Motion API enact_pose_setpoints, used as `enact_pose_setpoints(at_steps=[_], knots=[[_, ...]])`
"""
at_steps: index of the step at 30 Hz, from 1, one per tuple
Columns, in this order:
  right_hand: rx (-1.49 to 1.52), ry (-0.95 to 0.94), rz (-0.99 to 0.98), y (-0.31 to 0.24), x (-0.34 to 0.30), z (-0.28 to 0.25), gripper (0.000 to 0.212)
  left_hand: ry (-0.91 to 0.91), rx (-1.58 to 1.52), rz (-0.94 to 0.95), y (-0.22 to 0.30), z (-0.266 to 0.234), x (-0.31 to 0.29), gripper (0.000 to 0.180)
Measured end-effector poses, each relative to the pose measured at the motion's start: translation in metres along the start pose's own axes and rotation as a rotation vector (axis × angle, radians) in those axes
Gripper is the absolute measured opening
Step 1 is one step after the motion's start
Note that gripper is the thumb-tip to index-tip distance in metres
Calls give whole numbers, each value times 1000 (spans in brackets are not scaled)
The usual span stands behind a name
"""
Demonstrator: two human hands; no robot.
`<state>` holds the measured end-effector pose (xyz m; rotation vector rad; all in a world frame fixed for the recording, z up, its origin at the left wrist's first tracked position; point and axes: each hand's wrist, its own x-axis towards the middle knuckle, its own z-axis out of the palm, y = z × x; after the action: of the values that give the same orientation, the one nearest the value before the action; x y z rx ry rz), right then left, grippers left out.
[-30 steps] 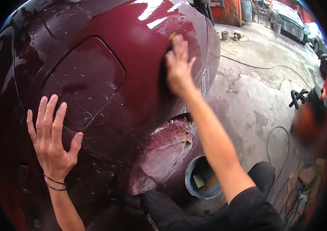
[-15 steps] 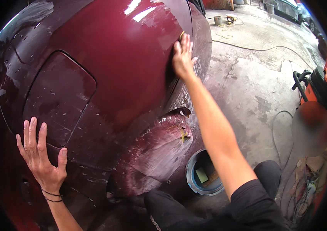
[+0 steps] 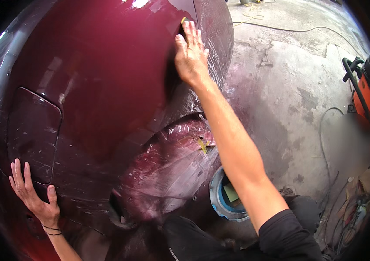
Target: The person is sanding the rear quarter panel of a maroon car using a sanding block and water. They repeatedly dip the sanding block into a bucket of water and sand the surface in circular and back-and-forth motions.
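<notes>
A dark red, glossy car body panel [image 3: 106,82] with whitish scuffs fills the left and middle. My right hand [image 3: 192,56] lies flat against the panel near its upper right edge, fingers together, pressing a yellow-edged sanding pad [image 3: 184,20] mostly hidden under the fingers. My left hand [image 3: 35,193] rests open on the panel with spread fingers, beside the lower edge of the fuel flap [image 3: 35,135]. Below my right forearm is the tail-light recess [image 3: 163,174], dulled and scratched, with a yellow mark on it.
A blue-rimmed bucket [image 3: 215,198] stands beside my knee, a pale green sheet [image 3: 230,192] inside. To the right, an orange and black machine [image 3: 363,95] stands on the stained concrete floor [image 3: 276,87]. A cable [image 3: 324,148] and tangled cords lie near it.
The view has shifted, so the panel and flap sit further left. My right hand has moved up along the panel with the pad. My left hand stays by the flap, slightly lower in view.
</notes>
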<state>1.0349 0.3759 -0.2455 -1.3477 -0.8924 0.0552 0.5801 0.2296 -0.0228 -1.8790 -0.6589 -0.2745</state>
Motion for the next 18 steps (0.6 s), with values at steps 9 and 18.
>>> enact_pose_setpoints(at_steps=[9, 18], knots=[[-124, 92, -203, -31, -114, 32, 68, -13, 7, 32, 1, -7, 0, 67], [113, -19, -221, -92, -221, 39, 68, 0, -10, 2, 4, -3, -1, 67]])
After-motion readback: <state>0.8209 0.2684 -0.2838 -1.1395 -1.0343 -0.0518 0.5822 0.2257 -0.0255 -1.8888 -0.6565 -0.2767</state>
